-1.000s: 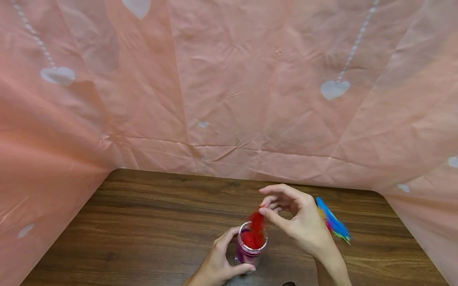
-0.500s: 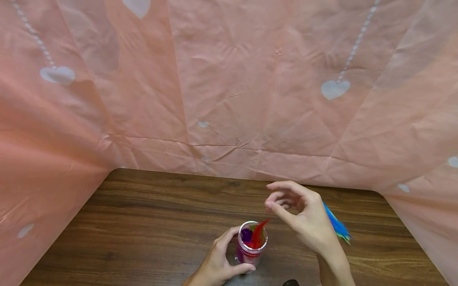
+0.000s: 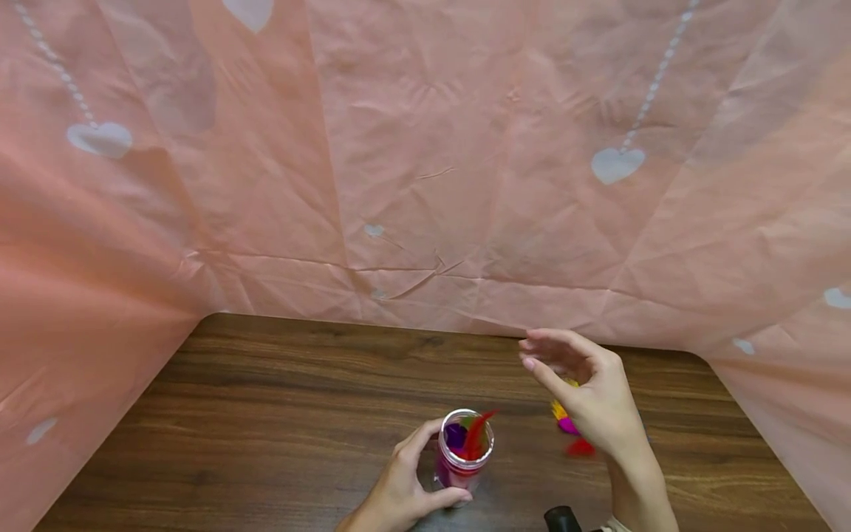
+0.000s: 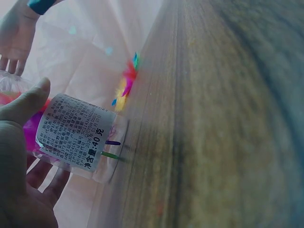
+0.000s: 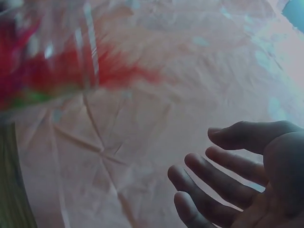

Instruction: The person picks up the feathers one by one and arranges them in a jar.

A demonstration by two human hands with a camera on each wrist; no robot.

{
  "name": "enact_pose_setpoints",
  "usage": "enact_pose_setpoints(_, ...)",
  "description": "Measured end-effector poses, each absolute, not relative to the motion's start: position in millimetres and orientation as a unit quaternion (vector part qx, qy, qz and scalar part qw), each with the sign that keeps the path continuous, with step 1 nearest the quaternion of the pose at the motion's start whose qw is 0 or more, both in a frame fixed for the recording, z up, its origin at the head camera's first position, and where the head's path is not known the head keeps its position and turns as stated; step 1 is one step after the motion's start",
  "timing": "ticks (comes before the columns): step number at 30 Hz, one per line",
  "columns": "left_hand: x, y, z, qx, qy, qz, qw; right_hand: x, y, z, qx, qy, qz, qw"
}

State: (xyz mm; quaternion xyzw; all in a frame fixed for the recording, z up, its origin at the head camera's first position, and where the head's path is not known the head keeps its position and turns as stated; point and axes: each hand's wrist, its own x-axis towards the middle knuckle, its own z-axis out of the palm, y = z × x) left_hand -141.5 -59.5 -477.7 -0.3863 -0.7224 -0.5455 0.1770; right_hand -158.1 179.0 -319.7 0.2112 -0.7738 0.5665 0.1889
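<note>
My left hand (image 3: 402, 484) grips a clear plastic jar (image 3: 455, 471), which stands on the table with its mouth uncovered. Inside are purple, green and red feathers. One red feather (image 3: 475, 437) pokes out above the rim. In the left wrist view a white printed label (image 4: 73, 130) covers the jar's side. To the right of the jar, my right hand (image 3: 592, 391) is raised with nothing in its fingers, thumb apart from loosely bent fingertips. Behind it lie loose feathers (image 3: 568, 425) in yellow, magenta and red, partly hidden by that hand and wrist.
The dark wood-grain table (image 3: 266, 414) is enclosed at the back and sides by a pink cloth (image 3: 412, 185) printed with white hearts. A black rounded object (image 3: 561, 519) shows at the bottom edge, near the right forearm.
My right hand has let go of the red feather, which now stands in the jar. That hand has moved right and a little away, over the loose feathers. The left hand stays on the jar.
</note>
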Motion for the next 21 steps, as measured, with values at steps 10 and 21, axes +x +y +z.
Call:
enact_pose_setpoints(10, -141, -59, -478, -0.386, -0.722, -0.546, 0.178, -166, 192, -339, 0.261, -0.83, 0.425, 0.249)
enact_pose_setpoints(21, -141, -60, -477, -0.387, -0.722, -0.548, 0.171, -175, 202, -363, 0.283, -0.865, 0.32, 0.263)
